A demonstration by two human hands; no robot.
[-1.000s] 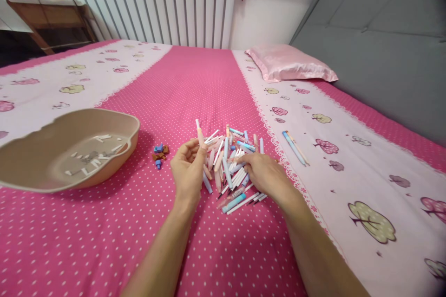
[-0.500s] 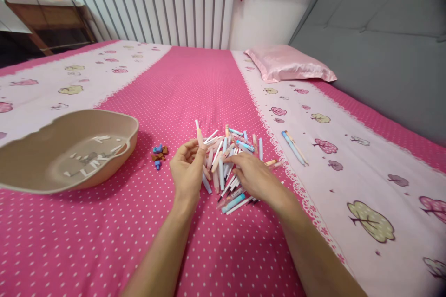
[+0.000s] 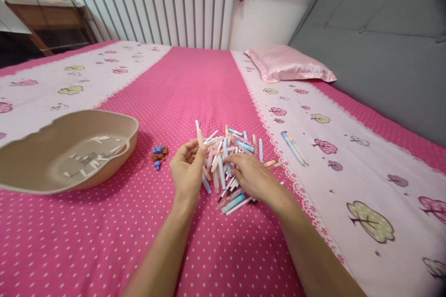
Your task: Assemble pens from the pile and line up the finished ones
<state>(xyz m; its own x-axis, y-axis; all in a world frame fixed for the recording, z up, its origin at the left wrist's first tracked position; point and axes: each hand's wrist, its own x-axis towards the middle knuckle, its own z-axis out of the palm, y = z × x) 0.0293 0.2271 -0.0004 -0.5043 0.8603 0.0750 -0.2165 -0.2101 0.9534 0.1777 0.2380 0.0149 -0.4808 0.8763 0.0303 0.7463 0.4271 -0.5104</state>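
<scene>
My left hand point(image 3: 186, 167) is closed around a peach pen barrel point(image 3: 200, 138), held upright with a thin white piece sticking out of its top. Just right of it lies a heap of pen parts point(image 3: 222, 171): pastel barrels, white refills and caps in pink, pale blue and peach. My right hand point(image 3: 249, 171) rests over the right side of this heap, thumb and forefinger apart, fingertips touching the parts. Its other fingers are partly hidden. A blue pen barrel point(image 3: 233, 204) lies at the heap's near edge.
A beige basin point(image 3: 116, 120) at left holds several small white and clear pieces. Small blue and brown pieces point(image 3: 159, 154) lie between it and the heap. Two pens point(image 3: 293, 147), one blue and one peach, lie at right. Behind are a pink pillow point(image 3: 289, 62) and a grey headboard point(image 3: 379, 32).
My right hand has shifted very slightly over the heap, and a few parts near its fingertips have moved a little. My left hand with the peach barrel stays in place.
</scene>
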